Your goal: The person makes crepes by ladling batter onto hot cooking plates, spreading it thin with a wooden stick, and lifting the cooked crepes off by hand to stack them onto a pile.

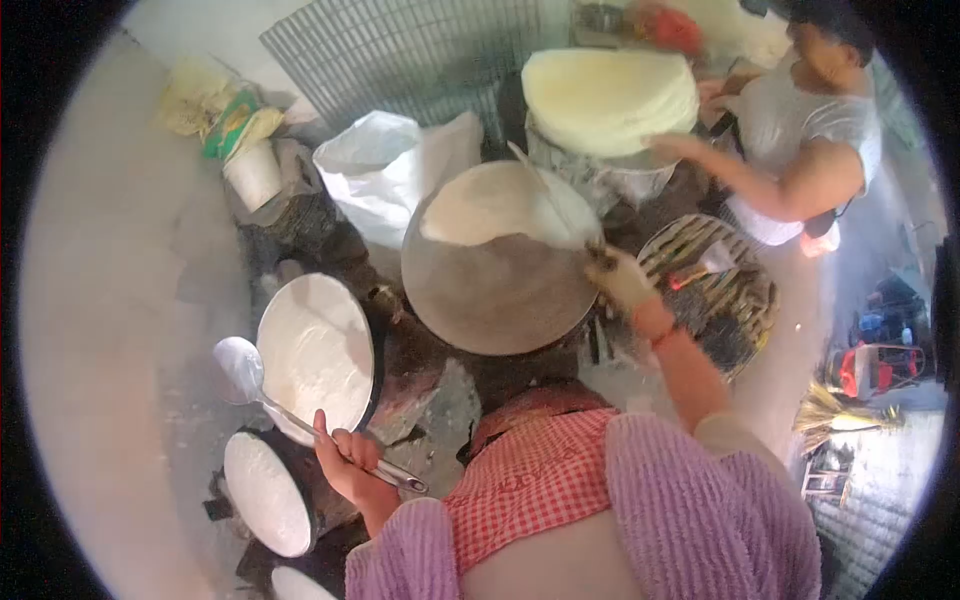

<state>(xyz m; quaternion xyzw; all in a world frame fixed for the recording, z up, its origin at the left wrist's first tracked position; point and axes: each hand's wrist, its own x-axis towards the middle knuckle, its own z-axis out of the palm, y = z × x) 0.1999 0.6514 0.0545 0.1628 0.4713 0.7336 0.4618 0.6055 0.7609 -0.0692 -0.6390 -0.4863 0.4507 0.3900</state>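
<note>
A metal ladle (240, 372) with a long handle is held in my left hand (350, 462), its bowl beside a tub of white batter (318, 350). My right hand (618, 278), apparently gloved, is closed at the right edge of a large round griddle (490, 305). It grips a long thin tool (545, 185) that reaches across the griddle. A pale sheet of batter (475, 208) covers the griddle's far part. The tool's edge is blurred where it meets the sheet.
A co-worker (800, 130) at the upper right reaches toward a tall stack of pale round sheets (610, 100). A white sack (375, 165) stands behind the griddle. A round basket (710, 285) with sticks lies right. A second batter tub (265, 495) stands lower left.
</note>
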